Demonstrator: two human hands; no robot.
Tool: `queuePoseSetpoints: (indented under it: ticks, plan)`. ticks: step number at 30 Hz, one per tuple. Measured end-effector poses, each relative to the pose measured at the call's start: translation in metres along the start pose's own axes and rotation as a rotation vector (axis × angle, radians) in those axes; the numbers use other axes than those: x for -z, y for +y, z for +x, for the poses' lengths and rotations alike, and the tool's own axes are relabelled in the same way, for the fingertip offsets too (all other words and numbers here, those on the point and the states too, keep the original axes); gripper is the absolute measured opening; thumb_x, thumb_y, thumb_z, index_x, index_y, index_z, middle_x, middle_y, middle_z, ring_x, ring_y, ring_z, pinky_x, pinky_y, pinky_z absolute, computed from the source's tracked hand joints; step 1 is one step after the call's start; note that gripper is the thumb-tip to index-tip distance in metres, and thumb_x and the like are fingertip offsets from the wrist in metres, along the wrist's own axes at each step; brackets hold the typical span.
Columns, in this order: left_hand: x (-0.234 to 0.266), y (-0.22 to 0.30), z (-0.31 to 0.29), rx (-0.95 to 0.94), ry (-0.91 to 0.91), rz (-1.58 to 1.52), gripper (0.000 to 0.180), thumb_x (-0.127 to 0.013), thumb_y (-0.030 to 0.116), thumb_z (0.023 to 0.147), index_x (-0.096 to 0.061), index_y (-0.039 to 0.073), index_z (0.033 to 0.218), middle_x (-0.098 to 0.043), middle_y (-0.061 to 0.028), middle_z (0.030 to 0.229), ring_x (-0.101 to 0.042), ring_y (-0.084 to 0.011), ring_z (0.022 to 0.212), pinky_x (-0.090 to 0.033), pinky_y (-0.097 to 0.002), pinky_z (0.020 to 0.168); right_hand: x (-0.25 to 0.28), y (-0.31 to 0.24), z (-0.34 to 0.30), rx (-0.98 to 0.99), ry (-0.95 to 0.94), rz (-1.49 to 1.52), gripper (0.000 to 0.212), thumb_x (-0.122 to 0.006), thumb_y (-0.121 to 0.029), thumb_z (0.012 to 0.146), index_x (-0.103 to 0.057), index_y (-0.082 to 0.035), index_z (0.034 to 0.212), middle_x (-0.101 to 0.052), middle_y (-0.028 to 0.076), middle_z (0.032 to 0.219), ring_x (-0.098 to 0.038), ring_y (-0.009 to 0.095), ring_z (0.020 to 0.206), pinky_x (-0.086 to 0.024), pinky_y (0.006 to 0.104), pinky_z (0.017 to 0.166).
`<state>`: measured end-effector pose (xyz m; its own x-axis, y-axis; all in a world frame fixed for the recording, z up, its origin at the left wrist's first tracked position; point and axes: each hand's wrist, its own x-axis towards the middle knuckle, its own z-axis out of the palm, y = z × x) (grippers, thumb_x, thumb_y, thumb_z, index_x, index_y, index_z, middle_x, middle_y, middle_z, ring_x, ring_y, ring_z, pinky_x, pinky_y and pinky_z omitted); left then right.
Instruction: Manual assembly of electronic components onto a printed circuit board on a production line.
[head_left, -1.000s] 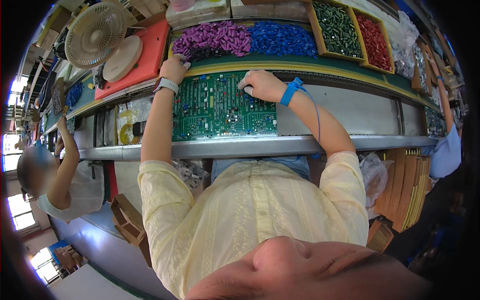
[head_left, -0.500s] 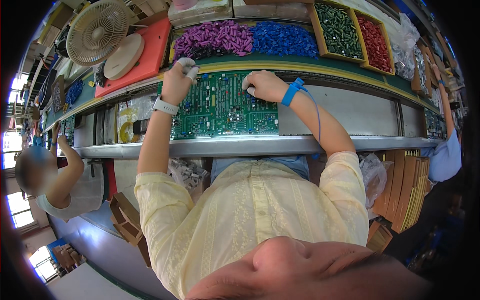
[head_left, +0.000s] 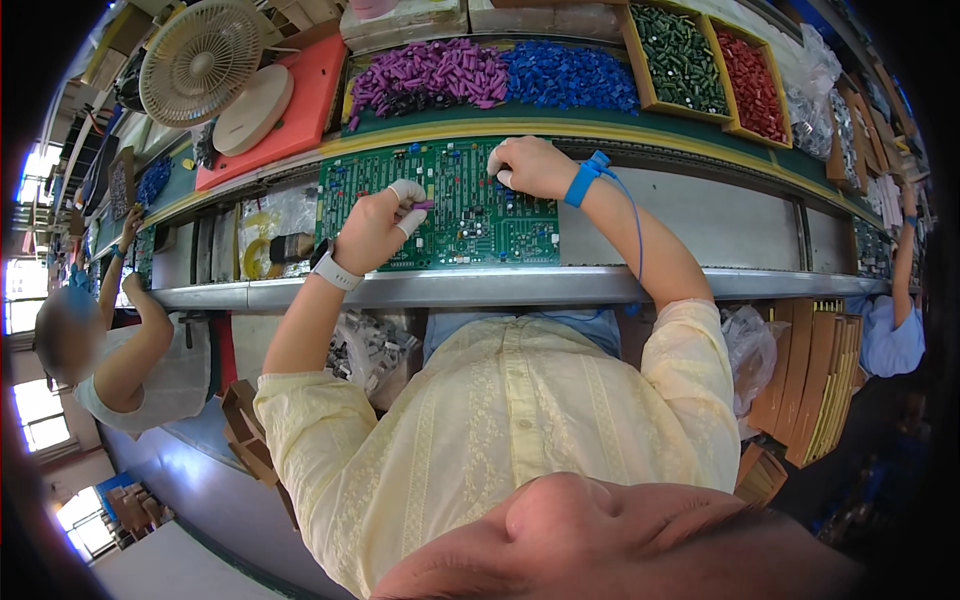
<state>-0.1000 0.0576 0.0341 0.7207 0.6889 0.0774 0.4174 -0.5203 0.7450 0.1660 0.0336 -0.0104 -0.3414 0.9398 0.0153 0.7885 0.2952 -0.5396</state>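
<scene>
A green circuit board [head_left: 470,215] lies on the conveyor line in front of me. My left hand [head_left: 375,225], with white finger cots and a white wristwatch, hovers over the board's left half and pinches a small purple component [head_left: 422,205]. My right hand [head_left: 528,165], with a blue wrist strap and cord, rests its fingertips on the board's upper right part, fingers curled; whether it holds anything is hidden. Beyond the board lie a pile of purple components [head_left: 430,72] and a pile of blue components [head_left: 570,75].
Wooden trays hold green parts [head_left: 680,55] and red parts [head_left: 752,85] at the back right. A white fan [head_left: 200,60] and a red tray [head_left: 295,95] stand at the back left. Another person [head_left: 140,350] works on my left, and a person's sleeve [head_left: 890,335] shows at right.
My left hand came back from the purple pile down onto the board, now holding a purple component. My right hand stayed on the board's upper right area.
</scene>
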Motion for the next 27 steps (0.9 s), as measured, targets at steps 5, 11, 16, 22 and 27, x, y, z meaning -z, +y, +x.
queuePoseSetpoints:
  ticks: [5,11,16,22,27]
  plan:
    - [-0.0028,-0.0004,-0.003,-0.024,-0.085,0.101,0.013,-0.062,0.008,0.078,-0.061,0.003,0.09,-0.063,-0.0116,0.078,-0.062,-0.0232,0.068,-0.049,-0.0309,0.063,0.0005,0.0002,0.0002,-0.005,0.0,-0.002,0.016,-0.056,-0.009,0.072,-0.065,-0.005,0.084,-0.063,0.013,0.085,-0.059,0.03,0.084,-0.046,0.0416,0.074]
    - [-0.0055,-0.0009,-0.0051,-0.159,-0.083,0.15,0.015,-0.062,0.006,0.075,-0.063,0.005,0.091,-0.064,-0.0119,0.082,-0.062,-0.0268,0.074,-0.05,-0.0331,0.066,-0.0001,0.0003,0.0005,-0.01,0.003,-0.013,0.015,-0.056,-0.008,0.072,-0.065,-0.005,0.084,-0.063,0.013,0.086,-0.059,0.03,0.084,-0.046,0.0416,0.074]
    - [-0.0061,0.0029,-0.0053,-0.126,-0.091,0.159,0.016,-0.062,0.007,0.076,-0.063,0.005,0.092,-0.064,-0.013,0.084,-0.063,-0.0269,0.074,-0.05,-0.033,0.066,0.0004,0.0009,-0.0003,-0.008,0.015,-0.017,0.015,-0.056,-0.009,0.072,-0.064,-0.005,0.084,-0.063,0.013,0.085,-0.059,0.03,0.084,-0.046,0.0415,0.074]
    - [-0.0069,0.0026,-0.008,-0.027,-0.095,0.141,0.017,-0.062,0.009,0.076,-0.061,0.003,0.093,-0.064,-0.0138,0.081,-0.063,-0.0265,0.069,-0.049,-0.033,0.064,-0.001,0.0007,-0.0006,0.002,0.012,-0.029,0.017,-0.056,-0.009,0.072,-0.064,-0.005,0.086,-0.063,0.013,0.086,-0.059,0.03,0.083,-0.046,0.0416,0.074]
    - [-0.0088,-0.0001,-0.0076,-0.058,-0.111,0.198,0.017,-0.063,0.01,0.075,-0.062,0.004,0.091,-0.064,-0.0131,0.079,-0.062,-0.0273,0.07,-0.048,-0.0348,0.064,0.0062,-0.0003,-0.0036,-0.01,-0.085,-0.069,0.026,-0.055,-0.011,0.073,-0.065,-0.006,0.096,-0.064,0.014,0.092,-0.06,0.03,0.084,-0.047,0.0417,0.076]
